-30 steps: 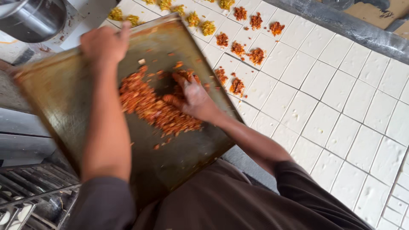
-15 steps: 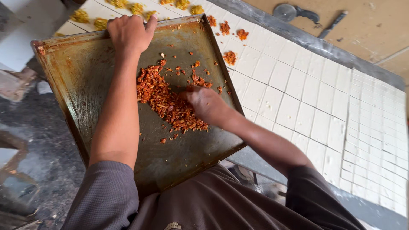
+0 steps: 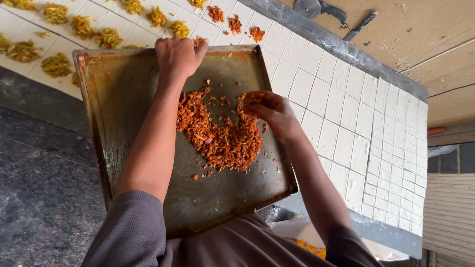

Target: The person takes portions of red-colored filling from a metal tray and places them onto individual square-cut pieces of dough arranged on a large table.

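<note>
Your left hand [image 3: 177,55] is clenched over the far rim of the metal tray [image 3: 123,99], fingers curled over the edge, holding it tilted against your body. Your right hand [image 3: 269,110] is cupped over the shredded filling [image 3: 222,138], fingertips pinched around a small clump of it at the right side of the heap.

The filling sits in a loose pile in the middle of the tray, with stray shreds scattered around it. It is orange-red, stringy and moist-looking, cut fine. It is likely soft and light, clinging together a little yet crumbling when squeezed too loosely, so a three-finger pinch from the heap's edge should lift a portion without spilling. It probably leaves your fingers greasy, which could make the tray rim slippery.

The tray is dark, stained and stiff, broad enough to need a firm hold at the rim.

Beyond the tray, the white squares of dough [image 3: 346,104] cover the counter in a cut grid. Orange mounds [image 3: 235,23] sit on the squares near the far edge, and yellow-green mounds [image 3: 109,37] sit toward the far left corner.
</note>
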